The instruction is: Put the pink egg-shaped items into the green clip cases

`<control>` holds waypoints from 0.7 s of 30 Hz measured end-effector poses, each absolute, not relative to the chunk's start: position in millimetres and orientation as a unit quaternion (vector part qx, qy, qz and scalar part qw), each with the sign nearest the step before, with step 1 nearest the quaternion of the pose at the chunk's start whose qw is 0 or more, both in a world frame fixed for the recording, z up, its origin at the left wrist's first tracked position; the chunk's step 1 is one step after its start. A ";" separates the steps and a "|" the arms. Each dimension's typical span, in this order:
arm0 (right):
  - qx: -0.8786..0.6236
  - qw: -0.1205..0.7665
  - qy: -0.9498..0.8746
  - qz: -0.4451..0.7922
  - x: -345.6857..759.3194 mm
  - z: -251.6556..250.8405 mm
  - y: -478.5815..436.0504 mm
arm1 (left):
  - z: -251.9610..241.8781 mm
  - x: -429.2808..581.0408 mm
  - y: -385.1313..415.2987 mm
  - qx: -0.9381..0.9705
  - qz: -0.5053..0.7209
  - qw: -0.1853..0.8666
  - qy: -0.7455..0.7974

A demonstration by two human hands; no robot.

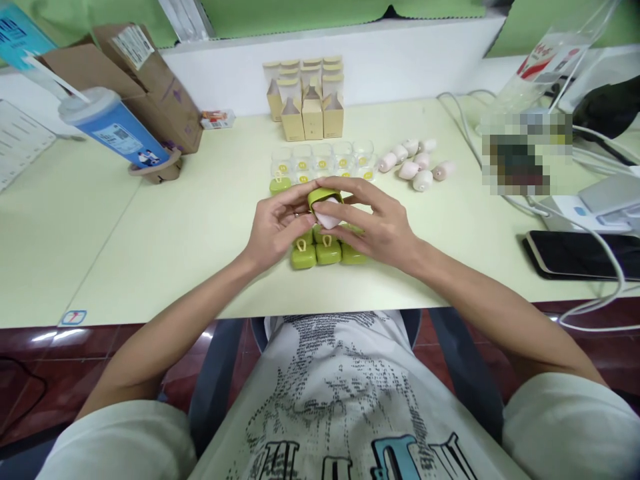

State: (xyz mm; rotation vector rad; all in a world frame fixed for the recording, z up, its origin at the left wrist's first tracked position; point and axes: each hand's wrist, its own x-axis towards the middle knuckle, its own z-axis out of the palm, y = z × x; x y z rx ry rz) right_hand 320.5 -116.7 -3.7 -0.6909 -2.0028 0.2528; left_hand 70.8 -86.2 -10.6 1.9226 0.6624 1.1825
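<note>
Over the middle of the table, my left hand (275,230) is closed around a small olive-green case (320,194) whose open side faces me. My right hand (385,223) pinches a pale pinkish-white piece (329,213) at the mouth of that case. Fingertips of both hands meet at the top of the case. Below the hands, several green cases with pale yellow loops (329,252) stand in rows, partly hidden. Behind them are clear cups with yellow smiley marks (323,160) and another green case (280,185). Several pale pink barrel-shaped pieces (409,170) lie to the right.
Small open cardboard boxes (313,120) stand by the wall. On the left are a blue cup (120,130) in a brown holder and a large carton (170,100). A phone (585,255), white cables (463,127) and a clear plastic bottle (530,80) occupy the right.
</note>
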 end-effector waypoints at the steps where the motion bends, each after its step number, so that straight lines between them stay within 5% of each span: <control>1: -0.287 0.487 -0.819 0.102 318.3 -4.7 -117.6 | -9.8 70.6 -86.7 0.755 0.464 0.382 0.261; 12: -0.269 0.551 -0.789 0.036 302.9 -16.0 -124.1 | -6.2 65.6 -85.2 0.765 0.465 0.369 0.250; 21: -0.268 0.496 -0.821 -0.086 311.9 -20.8 -111.4 | -13.7 70.1 -78.9 0.712 0.504 0.436 0.219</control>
